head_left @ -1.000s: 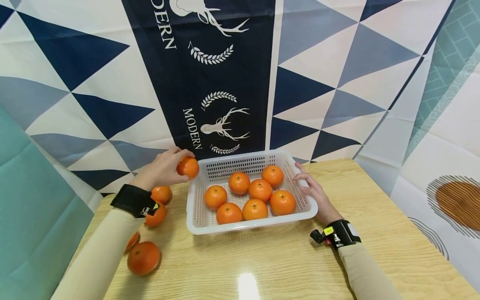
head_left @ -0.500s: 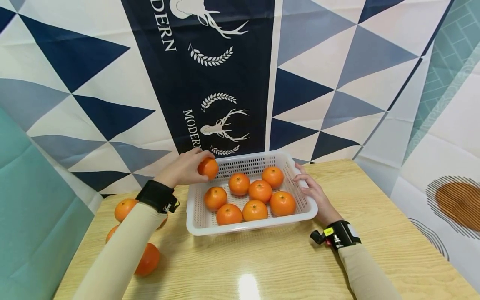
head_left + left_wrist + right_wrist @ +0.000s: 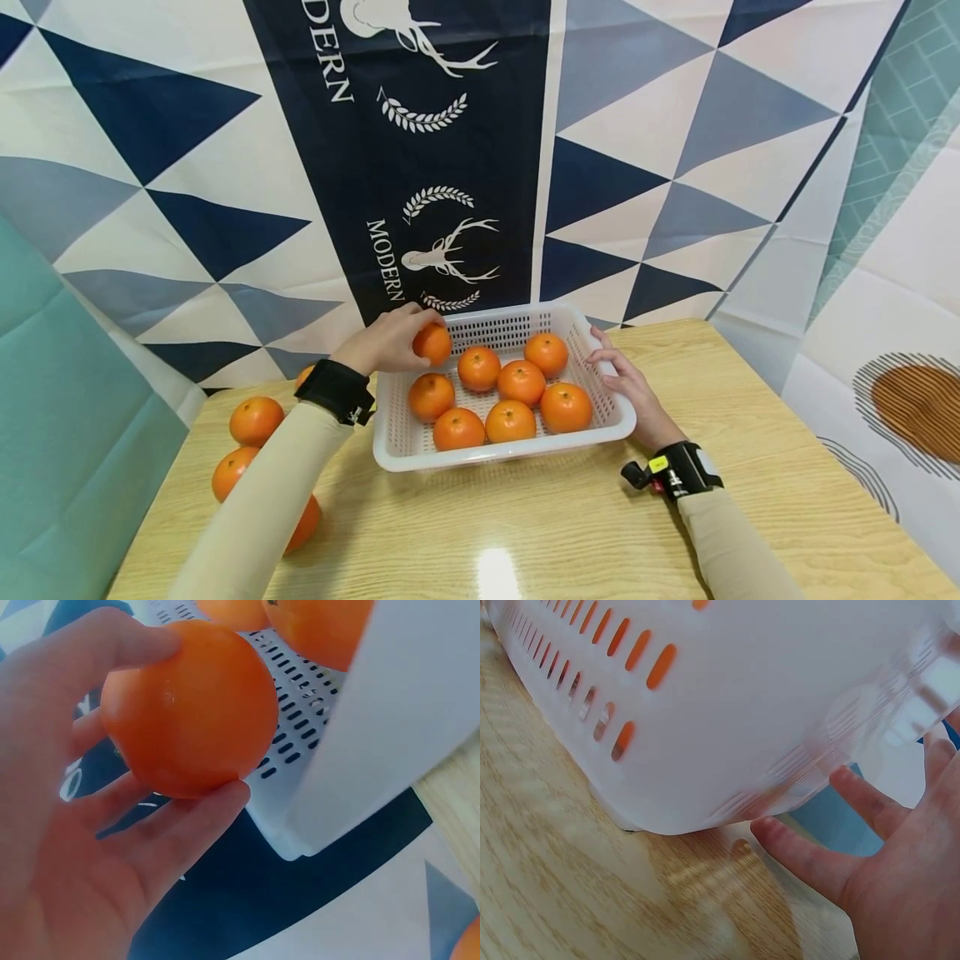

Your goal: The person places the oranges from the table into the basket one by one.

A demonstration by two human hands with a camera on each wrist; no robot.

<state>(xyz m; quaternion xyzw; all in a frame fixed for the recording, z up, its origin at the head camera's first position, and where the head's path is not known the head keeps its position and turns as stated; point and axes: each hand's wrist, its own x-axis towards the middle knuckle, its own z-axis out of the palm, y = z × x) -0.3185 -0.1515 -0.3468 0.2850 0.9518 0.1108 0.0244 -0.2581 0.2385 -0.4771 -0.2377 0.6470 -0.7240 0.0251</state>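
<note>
My left hand (image 3: 393, 339) holds an orange (image 3: 432, 344) inside the back left corner of the white plastic basket (image 3: 480, 461). In the left wrist view the thumb lies over this orange (image 3: 199, 712) and the fingers support it from the other side. Several more oranges sit on the basket floor, the closest being one orange (image 3: 431, 397) just in front of the left hand. My right hand (image 3: 633, 392) grips the basket's right rim. From the right wrist, fingertips (image 3: 769, 829) touch the outer wall of the basket (image 3: 735, 735); the thumb is hard to make out.
On the wooden table (image 3: 450, 533), left of the basket, lie several loose oranges (image 3: 257, 421), some partly covered by the left forearm. A patterned cloth backdrop (image 3: 465, 167) rises right behind the basket. Light glares off the table near its front.
My left hand has carried the orange rightward from outside the basket's left rim, over it and down into the back left corner. The right hand and basket have stayed put.
</note>
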